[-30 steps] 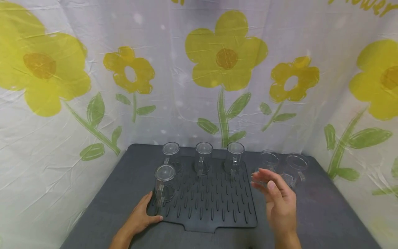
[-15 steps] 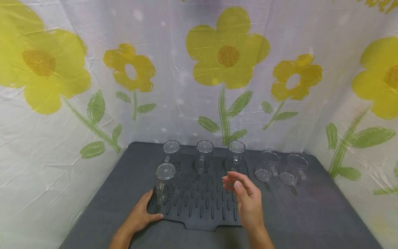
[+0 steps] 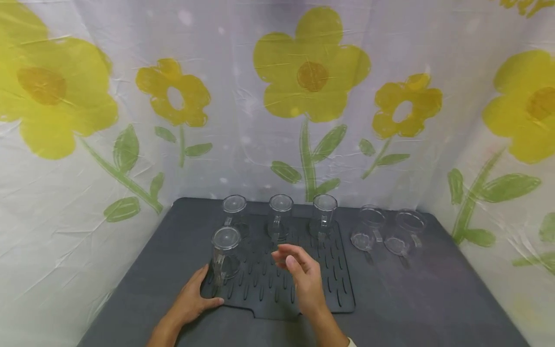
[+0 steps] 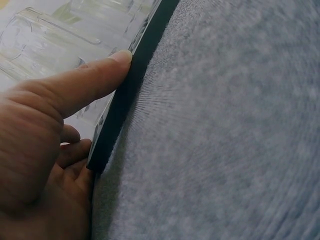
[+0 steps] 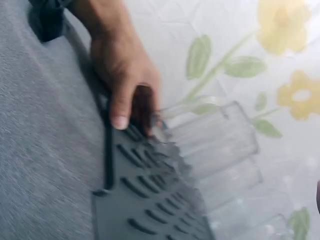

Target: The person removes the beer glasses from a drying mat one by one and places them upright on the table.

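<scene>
My left hand (image 3: 188,299) grips the near left corner of a dark ribbed drying mat (image 3: 275,312). In the left wrist view its thumb (image 4: 95,82) presses the mat's front edge and other fingers touch the side. A clear glass mug (image 3: 225,255) stands upside down on the mat near that hand. Three more inverted glass mugs, among them the middle one (image 3: 280,219), form a row along the mat's back, handles toward me. Above the middle of the mat hovers my right hand (image 3: 305,279), fingers loosely bent, holding nothing.
Two upright glass mugs, a nearer-to-mat one (image 3: 367,229) and an outer one (image 3: 404,233), stand on the grey table (image 3: 416,299) right of the mat. A flower-printed curtain (image 3: 243,154) surrounds the table's back and sides.
My right hand has moved left, from in front of the two upright mugs to over the mat. The left hand stays at the mat's corner, and the mugs have not moved.
</scene>
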